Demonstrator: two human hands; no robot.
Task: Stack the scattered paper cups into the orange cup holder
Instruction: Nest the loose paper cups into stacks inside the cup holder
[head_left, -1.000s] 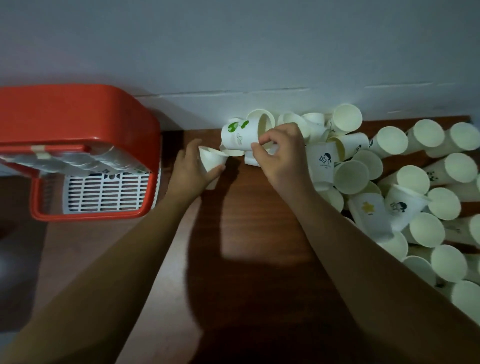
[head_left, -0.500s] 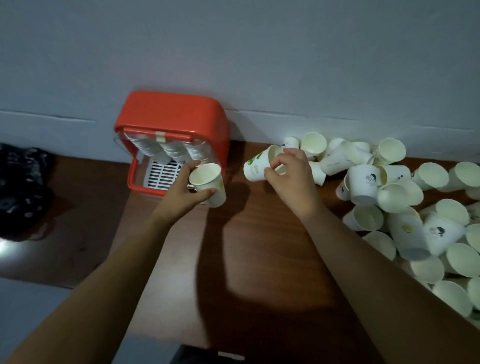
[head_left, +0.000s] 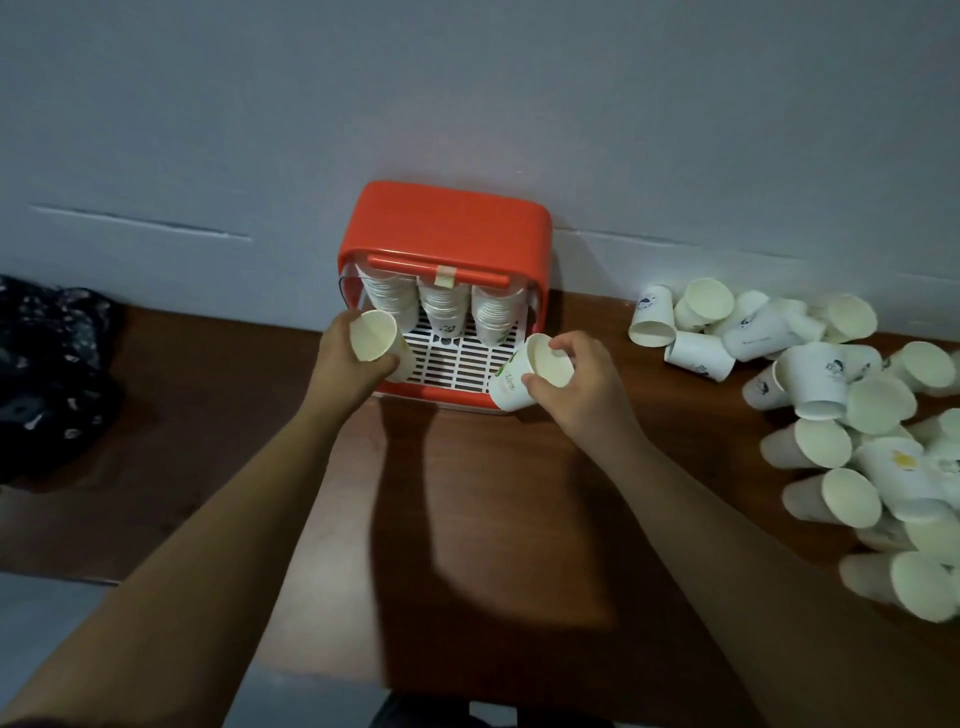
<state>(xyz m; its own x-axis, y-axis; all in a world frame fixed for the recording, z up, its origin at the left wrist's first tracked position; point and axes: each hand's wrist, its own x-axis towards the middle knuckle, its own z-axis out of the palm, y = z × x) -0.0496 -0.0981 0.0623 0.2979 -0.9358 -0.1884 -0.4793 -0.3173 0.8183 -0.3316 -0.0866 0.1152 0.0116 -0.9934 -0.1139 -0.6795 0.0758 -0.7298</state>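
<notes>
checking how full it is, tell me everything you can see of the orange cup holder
The orange cup holder is a glossy plastic box with rounded corners, upright on the brown table against the grey wall. Its open front shows three nested cup stacks side by side above a white slatted tray. Tape sits on its front bar.

The orange cup holder (head_left: 447, 228) looks like smooth, faintly glossy plastic, its white slatted floor (head_left: 457, 364) plastic too; right of it, the paper cups (head_left: 826, 384) are matt; beneath it, the table (head_left: 493, 493) shows dark wood grain with a soft sheen.
</notes>
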